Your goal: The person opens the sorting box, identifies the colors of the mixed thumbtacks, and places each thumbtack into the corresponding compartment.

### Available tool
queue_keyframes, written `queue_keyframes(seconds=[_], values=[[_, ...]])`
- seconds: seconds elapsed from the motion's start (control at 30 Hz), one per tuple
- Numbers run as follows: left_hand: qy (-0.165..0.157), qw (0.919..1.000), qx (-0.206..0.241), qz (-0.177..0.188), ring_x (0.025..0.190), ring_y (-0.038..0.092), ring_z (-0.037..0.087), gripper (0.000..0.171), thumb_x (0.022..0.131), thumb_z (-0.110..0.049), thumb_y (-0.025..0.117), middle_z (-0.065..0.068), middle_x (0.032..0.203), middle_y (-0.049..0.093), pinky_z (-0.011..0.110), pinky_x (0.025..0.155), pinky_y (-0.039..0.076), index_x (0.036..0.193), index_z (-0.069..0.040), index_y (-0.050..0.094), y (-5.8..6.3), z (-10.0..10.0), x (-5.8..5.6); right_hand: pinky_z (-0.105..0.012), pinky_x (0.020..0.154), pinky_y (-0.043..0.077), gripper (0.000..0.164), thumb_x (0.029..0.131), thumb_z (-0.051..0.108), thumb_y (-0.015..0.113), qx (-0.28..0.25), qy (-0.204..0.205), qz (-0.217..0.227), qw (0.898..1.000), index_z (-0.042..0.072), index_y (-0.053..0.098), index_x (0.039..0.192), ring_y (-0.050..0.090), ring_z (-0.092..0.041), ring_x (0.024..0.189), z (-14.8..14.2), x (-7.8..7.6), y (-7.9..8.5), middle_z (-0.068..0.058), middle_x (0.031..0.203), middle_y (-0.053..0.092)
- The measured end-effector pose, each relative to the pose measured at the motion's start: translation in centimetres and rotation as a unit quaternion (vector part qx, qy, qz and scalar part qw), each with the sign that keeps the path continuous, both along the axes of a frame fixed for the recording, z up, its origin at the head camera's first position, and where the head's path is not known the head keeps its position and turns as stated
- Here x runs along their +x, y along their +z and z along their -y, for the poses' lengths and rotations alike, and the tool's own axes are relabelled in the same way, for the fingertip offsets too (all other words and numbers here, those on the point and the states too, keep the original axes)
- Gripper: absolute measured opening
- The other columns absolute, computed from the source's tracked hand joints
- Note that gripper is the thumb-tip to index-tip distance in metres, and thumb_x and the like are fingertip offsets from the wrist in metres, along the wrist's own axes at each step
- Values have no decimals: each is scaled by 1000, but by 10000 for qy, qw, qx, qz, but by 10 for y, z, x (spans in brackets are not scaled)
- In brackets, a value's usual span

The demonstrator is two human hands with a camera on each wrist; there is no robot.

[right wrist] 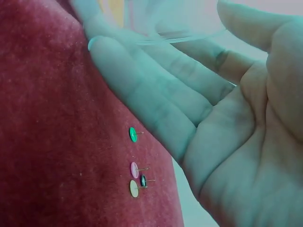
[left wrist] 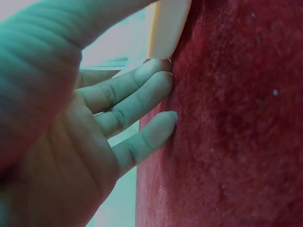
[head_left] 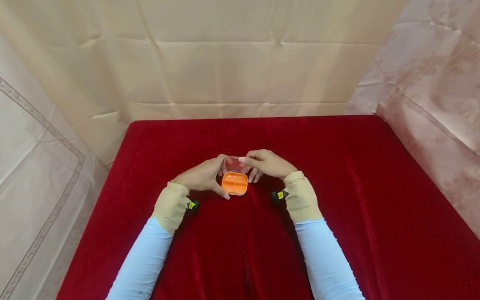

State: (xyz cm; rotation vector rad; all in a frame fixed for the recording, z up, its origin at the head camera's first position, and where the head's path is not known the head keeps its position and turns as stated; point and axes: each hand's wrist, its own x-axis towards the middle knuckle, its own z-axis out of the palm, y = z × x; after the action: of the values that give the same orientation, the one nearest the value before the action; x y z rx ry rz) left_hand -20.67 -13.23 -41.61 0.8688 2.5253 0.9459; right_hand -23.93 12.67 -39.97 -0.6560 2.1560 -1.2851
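A small orange pill box (head_left: 240, 188) with four-part dividers lies on the red cloth, its clear lid (head_left: 236, 165) raised at the back. My left hand (head_left: 202, 175) holds the box from the left, thumb by the front corner and fingers toward the back. In the left wrist view the pale side of the box (left wrist: 166, 28) shows beyond the fingertips. From the right, my right hand (head_left: 269, 163) pinches the lid's edge between thumb and fingers. The compartments show no contents.
Several thumbtacks lie on the cloth beside the right hand in the right wrist view: a green tack (right wrist: 133, 135), a pink tack (right wrist: 135, 170), a yellow tack (right wrist: 134, 188) and a dark one. Curtains (head_left: 240, 71) hang behind the red-covered table (head_left: 337, 250).
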Motion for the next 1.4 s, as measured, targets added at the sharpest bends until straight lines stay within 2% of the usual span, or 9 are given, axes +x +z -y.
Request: queue_keyframes(seconds=[0.23,0.33,0.4,0.5,0.6,0.67,0.83,1.07,1.4], values=[[456,9988,-167,61,91,56,20,90,68,-39,97,5,104,58,33,81,50,132,-8,41,8,6,6,-37,81,59,33,104,38,63,222,-93,-418,9988,10,67,120,71,-26,90,-5,-1,1,-9,108,71],[530,9986,-65,3,86,57,19,77,69,-37,97,5,98,61,34,76,50,121,-7,48,14,16,7,-40,83,58,30,103,36,64,303,-210,-778,9963,13,67,123,70,-28,93,-16,-2,7,-11,109,71],[340,9993,108,-88,83,59,19,61,72,-32,96,5,93,62,34,75,52,108,-7,54,16,20,7,-44,83,58,26,103,33,65,384,-393,-1024,9932,13,68,120,69,-31,93,-30,-2,14,-14,107,72],[-241,9992,307,-123,81,63,16,38,76,-26,94,0,87,65,33,75,54,94,-12,63,12,22,5,-46,81,57,18,100,26,70,643,-738,-1295,9867,13,69,114,69,-32,90,-51,-1,20,-15,104,73],[-713,9968,350,-53,78,63,12,28,78,-23,92,-6,82,65,29,72,55,88,-17,67,2,18,2,-41,77,56,13,97,22,74,1134,-1016,-1427,9780,14,71,107,67,-27,85,-68,-1,19,-9,97,74],[-811,9961,328,-101,75,62,10,26,79,-23,91,-9,79,64,28,70,54,84,-18,66,-3,15,0,-37,74,54,12,95,20,76,1424,-1053,-1431,9737,13,71,104,65,-23,81,-74,-2,16,-6,93,73],[-581,9974,264,-329,74,59,11,30,80,-23,91,-7,76,60,27,67,51,86,-18,62,-5,10,0,-34,71,53,12,94,19,77,1749,-832,-1234,9733,13,73,103,62,-21,78,-72,-6,8,-5,91,72],[-727,9958,147,-532,74,59,10,25,84,-26,89,-9,78,60,28,67,51,86,-18,65,2,5,3,-35,72,54,9,95,17,76,1839,-775,-1120,9735,12,74,103,62,-23,79,-63,-7,7,-3,91,72],[-307,9975,-129,-616,72,58,9,25,84,-27,88,-9,77,60,29,66,50,82,-23,63,5,2,3,-32,63,53,4,97,10,70,1953,-820,-1197,9700,9,74,95,62,-21,72,-64,-8,4,-4,85,70]])
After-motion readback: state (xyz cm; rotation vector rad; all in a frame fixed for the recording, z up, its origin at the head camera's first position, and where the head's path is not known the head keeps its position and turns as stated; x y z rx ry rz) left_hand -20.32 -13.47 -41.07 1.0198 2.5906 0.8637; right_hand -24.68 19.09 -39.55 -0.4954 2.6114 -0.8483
